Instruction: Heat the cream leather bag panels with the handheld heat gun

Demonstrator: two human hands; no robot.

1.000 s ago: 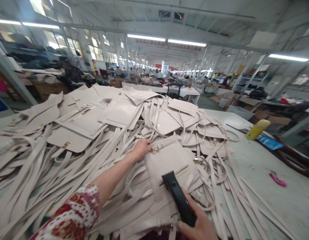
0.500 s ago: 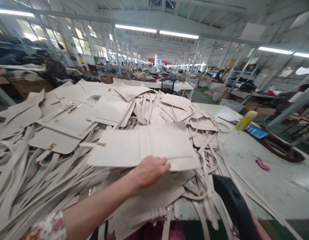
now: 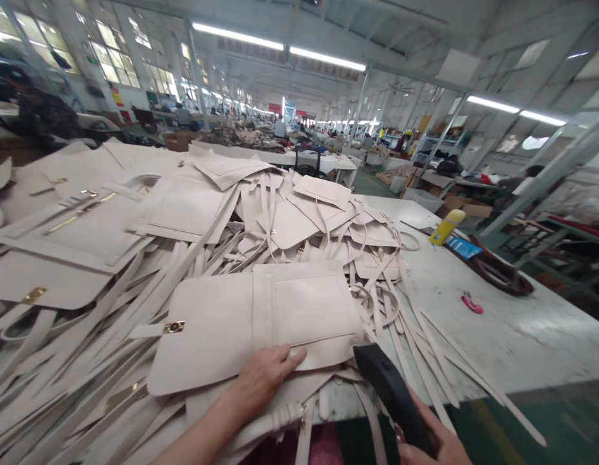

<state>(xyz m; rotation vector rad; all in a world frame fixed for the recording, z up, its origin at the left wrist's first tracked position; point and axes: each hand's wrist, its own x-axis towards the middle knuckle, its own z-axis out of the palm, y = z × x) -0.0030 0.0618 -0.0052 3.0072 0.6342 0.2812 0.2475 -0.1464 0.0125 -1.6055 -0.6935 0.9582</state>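
Note:
A cream leather bag panel (image 3: 261, 320) with a small brass clasp lies flat on top of the heap, at the near edge of the table. My left hand (image 3: 263, 378) rests on its near edge, fingers spread flat against the leather. At the bottom right my right hand (image 3: 432, 442) grips a black handheld tool (image 3: 394, 397), whose tip points at the panel's near right corner. Around the panel lie several more cream panels and long straps (image 3: 193, 213).
The pale work table (image 3: 497, 329) stretches to the right, bearing a yellow bottle (image 3: 446, 227), a blue sheet, a dark brown strap coil (image 3: 500, 274) and a small pink object (image 3: 471, 303). Straps hang over the near edge. Beyond stand other tables, boxes and distant people.
My left hand turned the panel over and pulled it toward me, laying it flat at the table edge. My right hand with the black tool dropped away, then came back to the panel's corner.

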